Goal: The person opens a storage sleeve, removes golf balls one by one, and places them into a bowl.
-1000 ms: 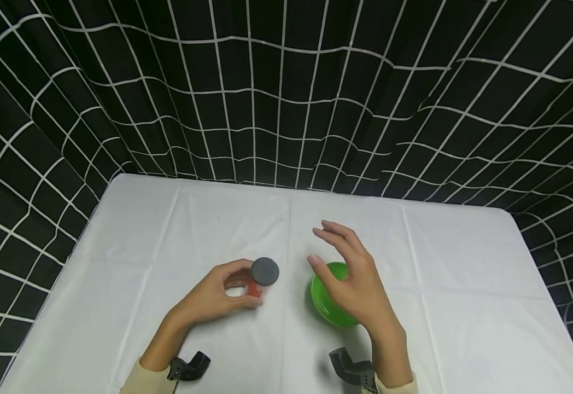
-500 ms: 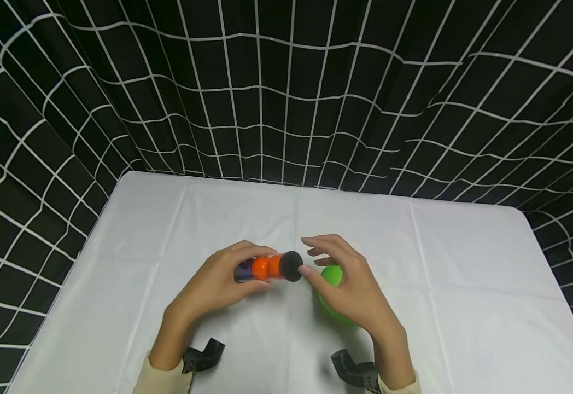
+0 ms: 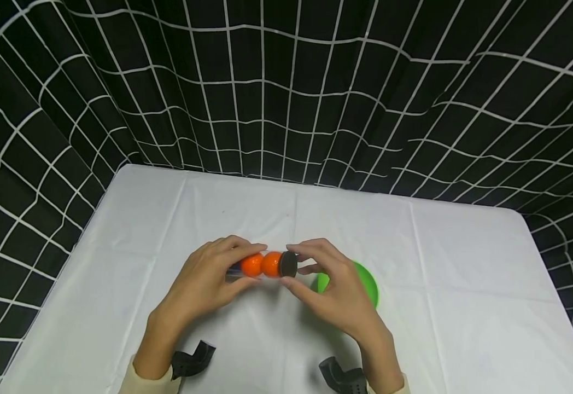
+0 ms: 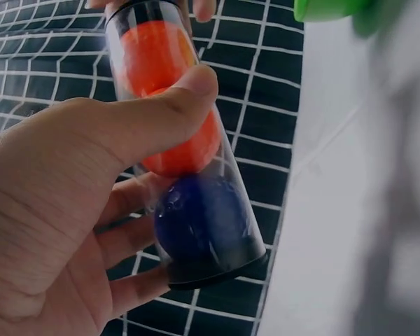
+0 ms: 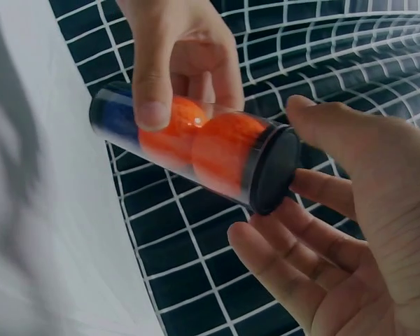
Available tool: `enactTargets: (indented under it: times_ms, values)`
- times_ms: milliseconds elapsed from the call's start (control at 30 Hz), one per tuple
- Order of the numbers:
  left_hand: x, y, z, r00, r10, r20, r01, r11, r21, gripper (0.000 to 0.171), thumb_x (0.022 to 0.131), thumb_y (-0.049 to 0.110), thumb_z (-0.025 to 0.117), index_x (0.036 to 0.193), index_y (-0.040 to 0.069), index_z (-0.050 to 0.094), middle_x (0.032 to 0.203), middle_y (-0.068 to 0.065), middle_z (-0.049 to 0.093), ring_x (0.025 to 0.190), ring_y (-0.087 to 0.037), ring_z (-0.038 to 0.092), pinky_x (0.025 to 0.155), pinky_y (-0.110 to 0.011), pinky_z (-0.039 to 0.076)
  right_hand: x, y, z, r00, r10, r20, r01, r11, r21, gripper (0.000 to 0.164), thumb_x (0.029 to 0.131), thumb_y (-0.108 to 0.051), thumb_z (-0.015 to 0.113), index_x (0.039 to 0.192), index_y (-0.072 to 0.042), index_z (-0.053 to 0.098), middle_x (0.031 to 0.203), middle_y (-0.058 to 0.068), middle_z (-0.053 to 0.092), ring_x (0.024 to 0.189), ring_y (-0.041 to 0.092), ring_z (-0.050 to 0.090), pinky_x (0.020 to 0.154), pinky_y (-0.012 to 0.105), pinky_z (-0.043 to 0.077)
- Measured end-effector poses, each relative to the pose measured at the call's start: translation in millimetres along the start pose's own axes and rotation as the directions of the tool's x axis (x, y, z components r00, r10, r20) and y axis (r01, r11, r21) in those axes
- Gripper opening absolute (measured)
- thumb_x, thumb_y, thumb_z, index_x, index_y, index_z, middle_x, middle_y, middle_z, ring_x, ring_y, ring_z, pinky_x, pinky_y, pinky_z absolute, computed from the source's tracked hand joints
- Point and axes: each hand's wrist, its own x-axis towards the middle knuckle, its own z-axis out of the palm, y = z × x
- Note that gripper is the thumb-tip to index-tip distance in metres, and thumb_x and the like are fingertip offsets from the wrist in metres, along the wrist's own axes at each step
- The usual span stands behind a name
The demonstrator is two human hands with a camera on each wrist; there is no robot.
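Note:
A clear capped tube [image 4: 227, 161] holds two orange balls [image 5: 227, 150] and a dark blue ball [image 4: 203, 217]. My left hand [image 3: 208, 273] grips it around the side, thumb across the orange balls in the left wrist view. The tube lies tilted above the table, its dark cap [image 3: 288, 265] pointing right. My right hand [image 3: 333, 284] has its thumb and fingertips around that cap, right at the rim. The blue end is partly covered by the left hand in the head view. Behind the right hand, a green bowl [image 3: 369, 282] is partly hidden.
A white cloth [image 3: 463, 284] covers the table, with black, white-gridded curtains [image 3: 276, 98] along its back and sides. Dark camera mounts, one on the left wrist [image 3: 190, 361] and one on the right wrist [image 3: 340, 377], jut out low over the table.
The left hand has turned the tube from nearly upright to lying sideways, cap toward the right. The right hand has come left from over the green bowl to the cap.

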Motion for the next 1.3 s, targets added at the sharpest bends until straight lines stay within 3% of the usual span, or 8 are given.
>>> enactTargets:
  times_ms: [467, 900, 1300]
  values:
    - [-4.2, 4.0, -6.5, 1.000, -0.001, 0.003, 0.001, 0.996, 0.085, 0.056, 0.082, 0.034, 0.093, 0.134, 0.031, 0.073, 0.119, 0.006, 0.072, 0.106, -0.018, 0.068, 0.095, -0.042, 0.057, -0.4, 1.0, 3.6, 1.000, -0.024, -0.008, 0.025, 0.997, 0.075, 0.045, 0.082, -0.009, 0.092, 0.125, -0.012, 0.077, 0.118, 0.003, 0.074, 0.108, 0.018, 0.075, 0.088, 0.032, 0.066]
    - [-8.7, 1.3, -9.4, 1.000, 0.016, 0.015, -0.017, 0.996, 0.086, 0.056, 0.082, 0.036, 0.092, 0.135, 0.034, 0.073, 0.117, 0.006, 0.071, 0.107, -0.016, 0.067, 0.095, -0.042, 0.056, 1.6, -3.6, 6.6, 0.997, 0.071, -0.023, -0.066, 0.984, 0.168, 0.045, 0.074, -0.010, 0.097, 0.116, -0.013, 0.081, 0.111, 0.003, 0.075, 0.103, 0.017, 0.075, 0.083, 0.030, 0.066]
    - [-11.4, 4.0, -13.5, 0.999, 0.033, 0.015, -0.035, 0.994, 0.102, 0.055, 0.082, 0.035, 0.091, 0.134, 0.034, 0.074, 0.119, 0.007, 0.073, 0.110, -0.016, 0.070, 0.095, -0.042, 0.058, 0.0, -2.5, 5.8, 1.000, 0.018, 0.014, -0.020, 0.991, 0.132, 0.042, 0.075, -0.009, 0.097, 0.113, -0.013, 0.082, 0.108, 0.001, 0.078, 0.100, 0.015, 0.077, 0.080, 0.030, 0.067]
